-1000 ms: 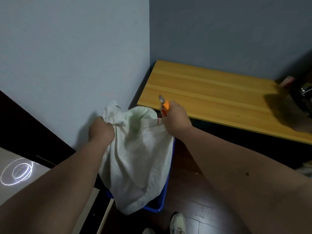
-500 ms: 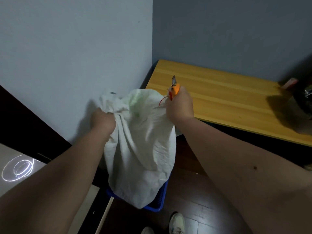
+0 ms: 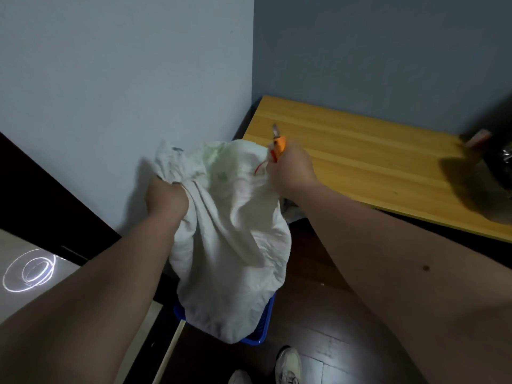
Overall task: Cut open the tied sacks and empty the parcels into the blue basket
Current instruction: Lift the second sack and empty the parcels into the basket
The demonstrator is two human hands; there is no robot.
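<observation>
A white woven sack [image 3: 235, 245] hangs upside down over the blue basket [image 3: 263, 325], which it mostly hides. My left hand [image 3: 166, 200] is clenched on a bunched corner of the sack at the upper left. My right hand [image 3: 291, 170] grips the sack's other upper corner together with an orange-handled cutter [image 3: 278, 142], whose blade points up. A thin red string [image 3: 260, 167] dangles by that hand. No parcels are visible; the basket's inside is hidden.
A wooden table [image 3: 360, 162] stands to the right against the grey-blue wall, with dark objects [image 3: 496, 162] at its far right end. Dark cabinet [image 3: 41, 195] at left. My shoes [image 3: 288, 367] are on the dark wood floor below the basket.
Both hands have lifted the sack higher above the basket over the last second. In the latest half second the sack sways slightly and the hands hold about the same height.
</observation>
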